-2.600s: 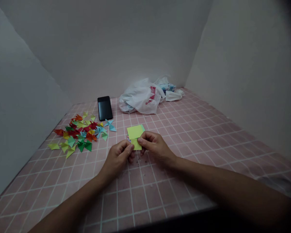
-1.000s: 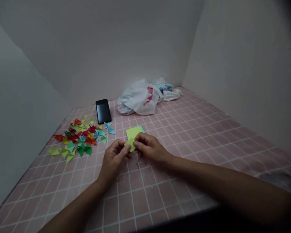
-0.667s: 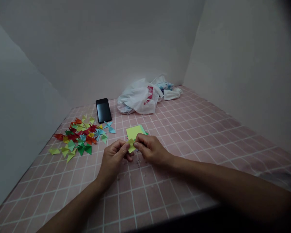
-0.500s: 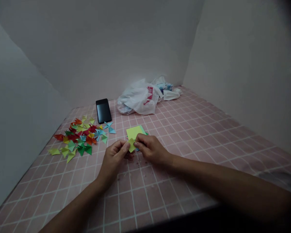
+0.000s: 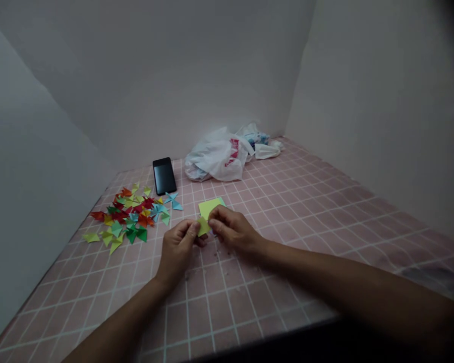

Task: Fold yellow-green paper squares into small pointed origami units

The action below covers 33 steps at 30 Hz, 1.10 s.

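Note:
A small folded piece of yellow origami paper (image 5: 203, 227) is held just above the table, between my two hands. My left hand (image 5: 179, 244) pinches its left side between thumb and fingers. My right hand (image 5: 232, 229) has its thumb and fingers closed at the paper's right edge; the fingertips partly hide that edge. Behind the hands lies a stack of square coloured paper (image 5: 210, 205), yellow on top, its near part covered by my right hand.
To the left spreads a pile of folded paper pieces (image 5: 138, 214) in red, green, yellow, orange and blue. A black phone (image 5: 164, 176) lies behind it. White plastic bags (image 5: 217, 154) rest against the back wall. A pink checked cloth (image 5: 287, 201) covers the table.
The view has shifted slightly. The yellow paper has turned a little in my fingers, and my right fingertips have moved to its edge, showing more of its face.

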Available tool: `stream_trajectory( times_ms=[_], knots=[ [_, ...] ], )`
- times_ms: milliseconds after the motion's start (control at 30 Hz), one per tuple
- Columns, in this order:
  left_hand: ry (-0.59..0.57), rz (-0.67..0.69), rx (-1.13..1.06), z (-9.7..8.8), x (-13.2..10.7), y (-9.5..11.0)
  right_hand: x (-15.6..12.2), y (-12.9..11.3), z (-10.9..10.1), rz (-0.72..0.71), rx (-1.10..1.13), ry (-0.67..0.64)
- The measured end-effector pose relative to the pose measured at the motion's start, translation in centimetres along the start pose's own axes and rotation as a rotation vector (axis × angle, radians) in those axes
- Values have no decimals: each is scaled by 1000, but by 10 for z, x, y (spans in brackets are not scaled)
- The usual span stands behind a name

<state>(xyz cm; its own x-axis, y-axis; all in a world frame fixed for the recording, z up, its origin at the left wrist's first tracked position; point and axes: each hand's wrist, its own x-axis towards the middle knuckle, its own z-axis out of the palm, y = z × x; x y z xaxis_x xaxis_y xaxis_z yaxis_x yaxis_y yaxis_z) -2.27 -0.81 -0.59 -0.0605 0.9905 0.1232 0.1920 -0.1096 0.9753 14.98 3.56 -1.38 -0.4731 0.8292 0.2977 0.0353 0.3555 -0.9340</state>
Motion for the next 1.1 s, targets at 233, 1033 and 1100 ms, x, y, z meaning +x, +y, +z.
stream_trajectory(
  times_ms=[233, 1033, 1100],
  knots=[
    [-53, 7, -28, 12, -4, -10, 1, 0, 2, 1, -112, 32],
    [-34, -91, -185, 12, 11, 1, 17, 9, -5, -3, 129, 84],
    [-27, -79, -204, 12, 13, 6, 14, 4, -3, 25, 185, 72]
  ],
)
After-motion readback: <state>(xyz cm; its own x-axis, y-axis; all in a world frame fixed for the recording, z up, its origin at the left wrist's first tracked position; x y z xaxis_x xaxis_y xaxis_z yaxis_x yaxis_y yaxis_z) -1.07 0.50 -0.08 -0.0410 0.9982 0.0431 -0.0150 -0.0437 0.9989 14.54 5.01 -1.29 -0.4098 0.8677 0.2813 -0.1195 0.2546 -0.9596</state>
